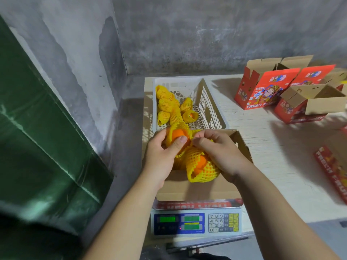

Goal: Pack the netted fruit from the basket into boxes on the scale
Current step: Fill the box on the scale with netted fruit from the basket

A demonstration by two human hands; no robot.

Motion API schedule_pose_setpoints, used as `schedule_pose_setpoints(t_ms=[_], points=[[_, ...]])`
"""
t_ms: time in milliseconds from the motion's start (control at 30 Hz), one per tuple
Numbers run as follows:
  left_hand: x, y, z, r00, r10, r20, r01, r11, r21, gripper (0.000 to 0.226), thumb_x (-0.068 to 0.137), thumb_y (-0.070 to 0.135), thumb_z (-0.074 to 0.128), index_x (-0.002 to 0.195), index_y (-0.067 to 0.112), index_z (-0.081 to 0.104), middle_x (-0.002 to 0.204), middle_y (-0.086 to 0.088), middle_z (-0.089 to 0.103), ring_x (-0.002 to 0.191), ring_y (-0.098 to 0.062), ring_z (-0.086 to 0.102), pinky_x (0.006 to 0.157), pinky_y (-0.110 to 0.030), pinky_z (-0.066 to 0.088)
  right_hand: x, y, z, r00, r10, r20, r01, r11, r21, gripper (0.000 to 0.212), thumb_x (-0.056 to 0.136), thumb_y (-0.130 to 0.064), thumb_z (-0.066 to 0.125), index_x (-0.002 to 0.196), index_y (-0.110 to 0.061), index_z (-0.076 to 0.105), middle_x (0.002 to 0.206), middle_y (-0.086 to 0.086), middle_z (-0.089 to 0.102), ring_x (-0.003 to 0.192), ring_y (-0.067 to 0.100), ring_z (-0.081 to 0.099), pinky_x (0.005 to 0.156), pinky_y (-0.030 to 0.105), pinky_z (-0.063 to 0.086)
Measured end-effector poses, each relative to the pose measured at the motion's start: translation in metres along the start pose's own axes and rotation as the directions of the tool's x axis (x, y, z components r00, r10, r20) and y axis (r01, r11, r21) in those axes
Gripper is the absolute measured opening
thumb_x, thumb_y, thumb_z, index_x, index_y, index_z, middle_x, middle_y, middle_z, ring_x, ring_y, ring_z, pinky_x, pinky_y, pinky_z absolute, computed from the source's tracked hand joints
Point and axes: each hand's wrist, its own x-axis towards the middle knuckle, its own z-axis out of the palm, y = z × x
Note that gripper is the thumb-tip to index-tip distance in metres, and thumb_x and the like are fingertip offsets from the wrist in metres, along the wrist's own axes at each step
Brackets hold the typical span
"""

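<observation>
Fingers of the left hand (159, 152) curl round a netted orange (177, 136), thumb pressed on the foam mesh where the orange skin shows, so that grip is clamped on the fruit. The right hand (219, 152) is curled over a second netted orange (201, 166), its fingers pinching the net near the first fruit; this grip too is clamped on fruit, probably to steady both pieces while they settle side by side. Both fruits sit low inside the open box (197, 188), whose far flap stands up behind the hands. I judge this to be the placing step, with the box holding only a few pieces so far. The box rests on the scale (196, 222), its display facing the person so the weight can be read while filling. Just beyond the box stands the white basket (212, 107), near enough for a short reach, with several netted fruits (169, 106) left in its left half. Further right on the surface (262, 156), well apart, red boxes (266, 89) wait with flaps open, likely next in line.
</observation>
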Motion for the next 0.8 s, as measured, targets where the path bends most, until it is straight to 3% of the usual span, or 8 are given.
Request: schedule_pose_setpoints(t_ms=[67,133,233,333,467,567,667,800], points=[[-0.001,-0.002,-0.001,0.994,0.103,-0.030,-0.100,0.992,0.082,0.031,0.092,0.058,0.068,0.122,0.050,0.068,0.120,0.022,0.073,0.113,0.001,0.067,0.100,-0.039,0.058,0.000,-0.002,0.004,1.000,0.003,0.008,-0.002,1.000,-0.019,0.010,0.092,-0.023,0.070,0.086,-0.015,0.073,0.081,0.015,0.065,0.078,0.027,0.058,0.077,0.042,0.049],[0.000,-0.006,-0.003,0.984,0.170,-0.061,-0.153,0.963,0.220,0.034,0.103,0.041,0.061,0.136,0.036,0.068,0.128,0.015,0.068,0.122,-0.005,0.063,0.107,-0.039,0.054,0.001,-0.002,0.009,1.000,0.023,0.012,-0.023,0.998,-0.055,0.010,0.093,-0.020,0.071,0.087,-0.012,0.072,0.081,0.015,0.064,0.078,0.026,0.058,0.077,0.041,0.048],[0.001,-0.009,-0.007,0.980,0.177,0.089,-0.194,0.762,0.618,0.044,0.110,0.013,0.047,0.151,0.025,0.056,0.152,0.004,0.054,0.139,-0.016,0.050,0.119,-0.027,0.034,0.005,-0.001,0.017,0.994,0.103,0.036,-0.097,0.986,-0.136,0.015,0.096,-0.016,0.069,0.096,-0.001,0.072,0.085,0.014,0.068,0.082,0.026,0.062,0.083,0.044,0.053],[-0.003,0.003,-0.012,0.983,0.144,0.110,-0.179,0.689,0.702,0.047,0.112,0.016,0.040,0.155,0.032,0.049,0.157,0.006,0.049,0.143,-0.017,0.045,0.109,-0.025,0.030,0.007,-0.007,0.016,0.995,0.093,-0.020,-0.095,0.986,-0.139,0.008,0.097,-0.018,0.069,0.091,-0.013,0.073,0.086,0.009,0.070,0.083,0.022,0.064,0.082,0.039,0.053],[-0.020,0.017,-0.026,0.982,0.186,-0.036,-0.142,0.845,0.516,0.036,0.113,0.028,0.040,0.145,0.035,0.057,0.135,0.017,0.055,0.120,0.006,0.053,0.109,-0.027,0.046,0.000,-0.015,0.003,0.963,0.157,-0.220,-0.132,0.983,0.128,0.013,0.096,-0.023,0.070,0.085,-0.022,0.076,0.077,0.005,0.074,0.071,0.022,0.072,0.067,0.034,0.060],[-0.048,0.018,-0.023,0.977,0.077,0.198,-0.137,0.941,0.311,0.042,0.103,0.055,0.055,0.144,0.045,0.052,0.136,0.027,0.059,0.114,0.023,0.053,0.096,-0.017,0.046,-0.013,-0.017,0.007,0.922,0.350,-0.163,-0.270,0.887,0.375,0.017,0.096,-0.036,0.067,0.094,-0.021,0.074,0.084,0.012,0.075,0.076,0.029,0.075,0.069,0.043,0.062],[-0.070,0.009,-0.007,0.931,-0.024,0.364,-0.059,0.975,0.214,0.069,0.087,0.061,0.076,0.146,0.046,0.044,0.136,0.026,0.062,0.120,0.010,0.061,0.097,-0.021,0.051,-0.026,-0.019,0.020,0.925,0.369,0.084,-0.348,0.744,0.570,0.042,0.097,-0.053,0.059,0.106,-0.014,0.074,0.098,0.017,0.076,0.086,0.033,0.076,0.080,0.049,0.062],[-0.074,0.008,-0.003,0.986,0.087,0.142,-0.104,0.988,0.114,0.064,0.085,0.040,0.087,0.140,0.033,0.055,0.128,0.017,0.072,0.117,-0.003,0.068,0.105,-0.039,0.056,-0.045,-0.029,0.031,0.966,0.214,0.144,-0.256,0.860,0.441,0.058,0.098,-0.058,0.055,0.133,-0.014,0.066,0.123,0.014,0.074,0.116,0.030,0.071,0.101,0.044,0.055]])
